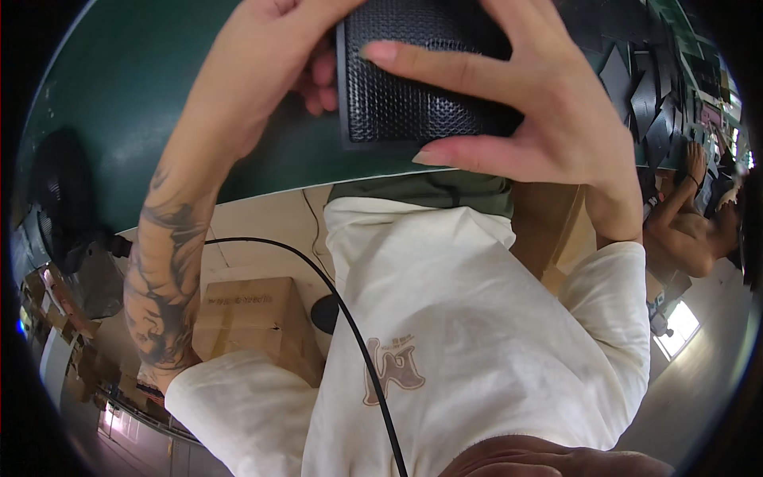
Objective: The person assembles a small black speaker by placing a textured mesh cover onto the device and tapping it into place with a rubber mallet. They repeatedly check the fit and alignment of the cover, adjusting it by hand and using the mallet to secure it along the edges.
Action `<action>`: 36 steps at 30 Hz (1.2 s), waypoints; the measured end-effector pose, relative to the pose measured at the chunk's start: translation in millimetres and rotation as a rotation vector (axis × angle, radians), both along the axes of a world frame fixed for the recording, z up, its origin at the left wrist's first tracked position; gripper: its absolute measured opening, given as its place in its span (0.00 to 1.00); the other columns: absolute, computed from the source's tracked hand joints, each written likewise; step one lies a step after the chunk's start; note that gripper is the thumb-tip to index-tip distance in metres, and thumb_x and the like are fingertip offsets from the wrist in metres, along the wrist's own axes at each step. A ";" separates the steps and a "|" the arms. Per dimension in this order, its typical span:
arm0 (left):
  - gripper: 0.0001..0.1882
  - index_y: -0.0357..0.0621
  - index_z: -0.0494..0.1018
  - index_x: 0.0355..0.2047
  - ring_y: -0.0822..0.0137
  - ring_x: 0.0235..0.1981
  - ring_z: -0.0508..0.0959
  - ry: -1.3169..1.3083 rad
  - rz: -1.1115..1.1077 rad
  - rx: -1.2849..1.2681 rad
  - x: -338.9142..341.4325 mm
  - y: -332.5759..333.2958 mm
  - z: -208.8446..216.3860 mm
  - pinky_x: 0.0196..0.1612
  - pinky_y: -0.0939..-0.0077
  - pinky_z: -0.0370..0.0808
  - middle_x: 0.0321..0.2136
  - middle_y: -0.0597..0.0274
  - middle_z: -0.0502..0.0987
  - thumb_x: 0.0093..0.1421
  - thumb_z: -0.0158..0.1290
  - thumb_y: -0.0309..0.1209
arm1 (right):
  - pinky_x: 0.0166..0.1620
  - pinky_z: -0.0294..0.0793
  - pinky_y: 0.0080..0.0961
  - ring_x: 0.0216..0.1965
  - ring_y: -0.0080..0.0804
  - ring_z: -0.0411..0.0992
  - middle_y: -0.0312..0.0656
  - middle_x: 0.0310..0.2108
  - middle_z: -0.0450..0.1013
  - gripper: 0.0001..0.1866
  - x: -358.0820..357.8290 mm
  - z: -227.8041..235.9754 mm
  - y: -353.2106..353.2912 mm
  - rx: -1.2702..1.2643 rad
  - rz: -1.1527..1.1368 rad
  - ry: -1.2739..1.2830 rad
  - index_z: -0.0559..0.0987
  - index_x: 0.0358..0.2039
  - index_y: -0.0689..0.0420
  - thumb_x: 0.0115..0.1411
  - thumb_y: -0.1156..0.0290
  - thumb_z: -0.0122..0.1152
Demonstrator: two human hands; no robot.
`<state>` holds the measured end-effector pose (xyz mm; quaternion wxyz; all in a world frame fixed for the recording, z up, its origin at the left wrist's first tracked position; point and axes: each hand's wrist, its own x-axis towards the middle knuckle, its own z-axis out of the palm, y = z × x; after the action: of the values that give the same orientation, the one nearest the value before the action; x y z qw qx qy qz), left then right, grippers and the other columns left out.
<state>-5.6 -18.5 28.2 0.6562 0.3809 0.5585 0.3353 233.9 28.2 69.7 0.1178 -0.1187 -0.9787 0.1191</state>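
A black panel [401, 103] with a woven-looking, glossy textured face and a thin plain rim lies at the green table's near edge, its far part cut off by the picture's top. My left hand [274, 48] is at the panel's left rim, fingers curled in beside and below it; its thumb side runs out of view at the top. Across the panel's right half reaches my right hand [556, 111], index finger stretched over the textured face and thumb spread along the near edge. The remaining right fingers are mostly out of view.
The green tabletop [135, 87] spreads to the left. Several dark flat pieces [656, 95] lie at the right, near a co-worker's arm [675, 191]. Below the table stands a cardboard box [246, 318]. A black cable [350, 314] hangs across my white shirt [485, 334].
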 end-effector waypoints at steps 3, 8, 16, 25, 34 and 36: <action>0.32 0.42 0.73 0.28 0.72 0.24 0.80 0.029 -0.103 0.049 -10.8 -3.7 -3.2 0.24 0.79 0.75 0.23 0.66 0.75 0.65 0.55 0.62 | 0.65 0.64 0.52 0.63 0.63 0.62 0.61 0.62 0.63 0.27 -3.6 11.4 0.4 0.019 0.021 0.001 0.81 0.57 0.47 0.60 0.51 0.70; 0.25 0.40 0.75 0.27 0.72 0.26 0.81 0.011 -0.259 -0.026 -18.1 -26.1 5.5 0.28 0.80 0.79 0.26 0.63 0.79 0.62 0.65 0.52 | 0.67 0.62 0.53 0.64 0.63 0.61 0.61 0.62 0.63 0.26 -2.9 6.6 -4.1 -0.013 0.011 0.020 0.82 0.57 0.49 0.61 0.52 0.70; 0.21 0.35 0.77 0.42 0.70 0.29 0.83 0.022 -0.255 -0.012 -16.7 -37.0 -0.6 0.32 0.76 0.82 0.31 0.61 0.81 0.69 0.58 0.46 | 0.67 0.58 0.56 0.66 0.62 0.59 0.58 0.64 0.62 0.26 -5.1 -7.0 -8.4 -0.049 0.008 0.060 0.82 0.56 0.47 0.60 0.52 0.70; 0.22 0.40 0.73 0.30 0.74 0.28 0.81 -0.066 -0.215 -0.040 -12.3 -31.5 4.3 0.33 0.80 0.81 0.26 0.64 0.79 0.65 0.63 0.48 | 0.69 0.53 0.58 0.68 0.61 0.58 0.55 0.66 0.62 0.25 -14.7 -13.2 -10.9 -0.114 -0.022 0.096 0.82 0.56 0.46 0.60 0.52 0.71; 0.21 0.44 0.67 0.31 0.75 0.28 0.78 -0.001 -0.269 0.003 -12.1 -36.6 -4.8 0.33 0.79 0.78 0.29 0.64 0.79 0.60 0.69 0.40 | 0.70 0.49 0.61 0.70 0.60 0.56 0.52 0.67 0.62 0.25 -10.5 -23.5 -12.9 -0.149 -0.001 0.115 0.82 0.56 0.44 0.60 0.53 0.71; 0.18 0.38 0.74 0.47 0.74 0.33 0.79 0.040 -0.326 -0.066 -16.2 -35.8 -4.4 0.38 0.78 0.80 0.37 0.63 0.79 0.63 0.66 0.35 | 0.70 0.48 0.62 0.70 0.60 0.55 0.51 0.68 0.62 0.24 -7.4 -26.1 -14.3 -0.154 0.000 0.118 0.82 0.56 0.44 0.60 0.53 0.71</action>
<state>-21.9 -54.3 23.8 0.7027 0.4513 0.5130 0.1983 226.5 13.9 43.6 0.1657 -0.1202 -0.9580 0.2009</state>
